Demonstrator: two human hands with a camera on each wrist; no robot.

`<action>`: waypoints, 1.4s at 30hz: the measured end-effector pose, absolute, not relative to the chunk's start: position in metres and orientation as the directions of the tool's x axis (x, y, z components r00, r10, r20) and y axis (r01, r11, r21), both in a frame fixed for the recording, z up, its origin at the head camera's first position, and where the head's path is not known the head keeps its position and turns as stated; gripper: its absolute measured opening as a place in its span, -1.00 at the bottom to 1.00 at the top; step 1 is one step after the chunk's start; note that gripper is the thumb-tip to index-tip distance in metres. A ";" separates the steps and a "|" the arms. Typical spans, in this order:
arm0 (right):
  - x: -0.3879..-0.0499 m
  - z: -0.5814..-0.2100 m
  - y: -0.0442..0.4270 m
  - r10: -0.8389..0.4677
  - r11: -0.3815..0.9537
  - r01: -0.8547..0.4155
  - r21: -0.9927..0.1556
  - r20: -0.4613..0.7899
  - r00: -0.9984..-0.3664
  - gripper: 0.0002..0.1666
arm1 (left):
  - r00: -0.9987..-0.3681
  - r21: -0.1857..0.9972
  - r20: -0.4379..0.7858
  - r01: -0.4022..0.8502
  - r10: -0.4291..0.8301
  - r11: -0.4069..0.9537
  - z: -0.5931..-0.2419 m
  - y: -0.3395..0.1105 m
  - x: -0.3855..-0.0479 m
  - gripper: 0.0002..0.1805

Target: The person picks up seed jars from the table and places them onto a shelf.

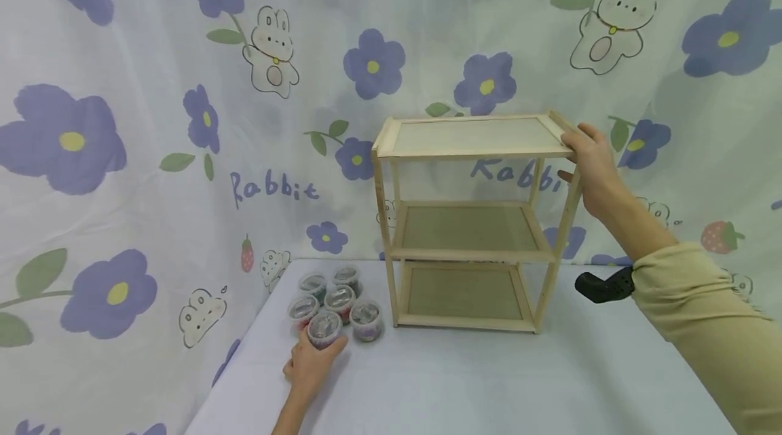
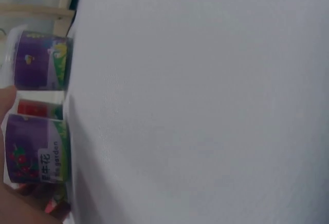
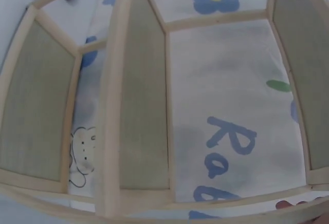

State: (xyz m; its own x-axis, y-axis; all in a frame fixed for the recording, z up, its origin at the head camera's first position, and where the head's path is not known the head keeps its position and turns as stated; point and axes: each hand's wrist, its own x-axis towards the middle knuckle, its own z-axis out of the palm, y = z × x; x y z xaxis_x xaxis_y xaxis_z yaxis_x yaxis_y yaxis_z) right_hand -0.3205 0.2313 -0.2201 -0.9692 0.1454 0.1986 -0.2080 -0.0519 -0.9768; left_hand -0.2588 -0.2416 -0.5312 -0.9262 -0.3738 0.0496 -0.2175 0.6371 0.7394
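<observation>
My left hand (image 1: 310, 362) grips a small round tub with a clear lid (image 1: 324, 329), thumb on one side and fingers on the other. In the left wrist view this tub (image 2: 37, 149) has a purple label with printed writing and stands at the white table surface. Another purple tub (image 1: 366, 320) stands just right of it. My right hand (image 1: 591, 162) holds the top right corner of a three-level wooden shelf rack (image 1: 476, 256), thumb below the top board and fingers over its edge. Only fingertips (image 3: 284, 204) of that hand show in the right wrist view.
Several more lidded tubs (image 1: 339, 299) cluster behind the held one, left of the rack. A white cloth (image 1: 452, 381) covers the table. Behind stands a curtain (image 1: 342, 7) printed with flowers and rabbits. A black strap-like piece (image 1: 605, 285) hangs by the right forearm.
</observation>
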 end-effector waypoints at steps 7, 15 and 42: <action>-0.320 -0.232 0.228 0.201 -0.041 -0.296 -0.954 0.283 -0.938 -0.24 | -0.904 0.764 0.057 -0.233 -0.423 0.602 -0.533 -0.235 -0.261 0.10; -0.322 -0.234 0.218 0.242 0.010 -0.272 -0.962 0.267 -0.933 -0.34 | -0.898 0.801 0.021 -0.248 -0.439 0.545 -0.535 -0.244 -0.262 0.15; -0.326 -0.240 0.217 0.326 0.056 -0.266 -0.962 0.269 -0.906 -0.49 | -0.918 0.779 0.003 -0.247 -0.397 0.577 -0.538 -0.242 -0.264 0.20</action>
State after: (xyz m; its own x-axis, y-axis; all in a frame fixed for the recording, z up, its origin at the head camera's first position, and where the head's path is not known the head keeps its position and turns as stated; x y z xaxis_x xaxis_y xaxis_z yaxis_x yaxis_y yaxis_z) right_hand -0.3263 0.2174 -0.2404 -0.9063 0.3258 0.2690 -0.2657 0.0557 -0.9625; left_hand -0.2639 -0.2416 -0.5379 -0.9177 -0.3973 0.0034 -0.2468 0.5767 0.7788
